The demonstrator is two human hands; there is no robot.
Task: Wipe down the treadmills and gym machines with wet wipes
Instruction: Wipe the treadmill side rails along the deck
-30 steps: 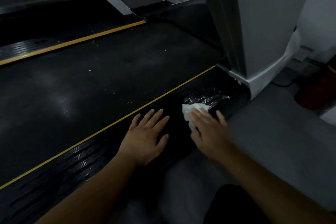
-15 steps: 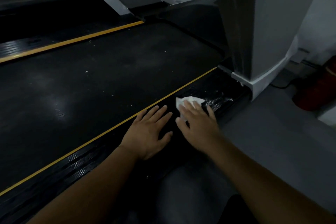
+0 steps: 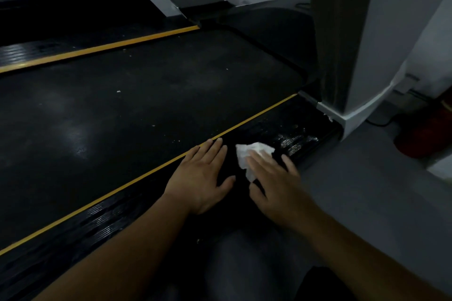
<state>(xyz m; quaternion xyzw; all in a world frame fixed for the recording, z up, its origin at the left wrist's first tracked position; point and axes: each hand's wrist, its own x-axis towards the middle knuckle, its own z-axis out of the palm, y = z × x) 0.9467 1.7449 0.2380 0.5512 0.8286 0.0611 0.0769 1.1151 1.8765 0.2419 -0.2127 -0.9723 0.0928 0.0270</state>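
1. Presently, the right hand (image 3: 274,186) lies flat with fingers straight, pressing the white wet wipe (image 3: 254,153) onto the treadmill's near side rail (image 3: 281,126).
2. The left hand (image 3: 203,176), just left of it, rests palm-down with fingers extended, gripping nothing; its fingertips reach the yellow stripe (image 3: 146,174).

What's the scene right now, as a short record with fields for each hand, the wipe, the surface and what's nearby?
Left hand: left hand lies flat on the black ribbed treadmill side rail, fingertips at the thin yellow stripe
Right hand: right hand presses the wipe onto that rail with straight fingers
Wipe: crumpled white wet wipe, partly under the fingers
Surface: wet sheen on the rail beyond the wipe; white specks on the black treadmill belt
Nearby: grey upright post, grey floor
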